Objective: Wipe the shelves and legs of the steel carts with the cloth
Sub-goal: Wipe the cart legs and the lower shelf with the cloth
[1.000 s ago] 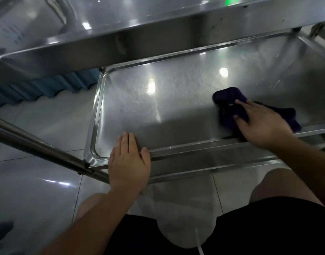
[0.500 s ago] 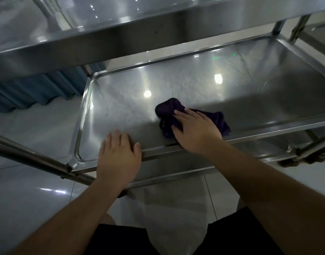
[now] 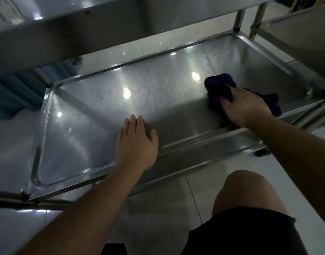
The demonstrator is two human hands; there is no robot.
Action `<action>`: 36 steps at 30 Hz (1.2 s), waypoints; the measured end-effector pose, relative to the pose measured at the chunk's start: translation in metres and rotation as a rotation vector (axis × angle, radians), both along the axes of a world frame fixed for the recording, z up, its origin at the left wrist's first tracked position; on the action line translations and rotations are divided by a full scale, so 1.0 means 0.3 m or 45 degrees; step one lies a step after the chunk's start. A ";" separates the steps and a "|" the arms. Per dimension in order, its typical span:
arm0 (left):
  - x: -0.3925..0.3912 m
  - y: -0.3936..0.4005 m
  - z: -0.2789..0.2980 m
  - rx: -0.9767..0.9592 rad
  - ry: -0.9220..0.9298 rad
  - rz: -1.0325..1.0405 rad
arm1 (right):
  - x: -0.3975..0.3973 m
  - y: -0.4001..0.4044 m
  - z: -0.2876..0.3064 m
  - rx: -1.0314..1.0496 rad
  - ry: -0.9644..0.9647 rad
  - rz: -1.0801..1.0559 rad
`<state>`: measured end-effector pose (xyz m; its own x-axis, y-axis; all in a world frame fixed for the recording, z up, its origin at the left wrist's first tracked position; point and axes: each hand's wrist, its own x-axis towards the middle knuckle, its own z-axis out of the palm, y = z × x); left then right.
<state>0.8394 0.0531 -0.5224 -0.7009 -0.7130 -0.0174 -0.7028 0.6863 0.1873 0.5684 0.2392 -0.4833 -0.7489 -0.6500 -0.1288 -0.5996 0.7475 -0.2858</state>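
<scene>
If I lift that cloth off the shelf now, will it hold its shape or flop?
Probably flop: the cloth lies bunched in soft folds under the right hand, with a loose end trailing behind it. It looks light and thin. On the glossy steel shelf it should slide easily when pushed.

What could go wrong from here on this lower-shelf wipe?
1. The cloth is bunched under the right hand, so strokes may cover little of the lower shelf.
2. The left hand lies flat on the steel and may leave prints.
3. The upper shelf hangs overhead; rising could bump it.
</scene>
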 end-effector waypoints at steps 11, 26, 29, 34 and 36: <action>0.014 -0.002 0.020 0.065 0.047 -0.008 | 0.463 -0.261 -0.055 -0.132 -0.053 0.567; -0.040 0.041 0.023 0.047 -0.105 0.094 | 0.008 0.012 -0.027 -0.036 0.045 0.017; -0.030 0.059 0.012 0.019 -0.087 0.098 | 0.165 -0.139 -0.050 -0.082 0.076 0.447; -0.018 0.060 0.015 0.003 -0.047 0.075 | 0.253 -0.483 -0.046 -0.084 -0.001 0.738; -0.011 0.057 0.011 0.004 -0.033 0.073 | 0.187 -0.540 -0.032 -0.102 0.036 0.687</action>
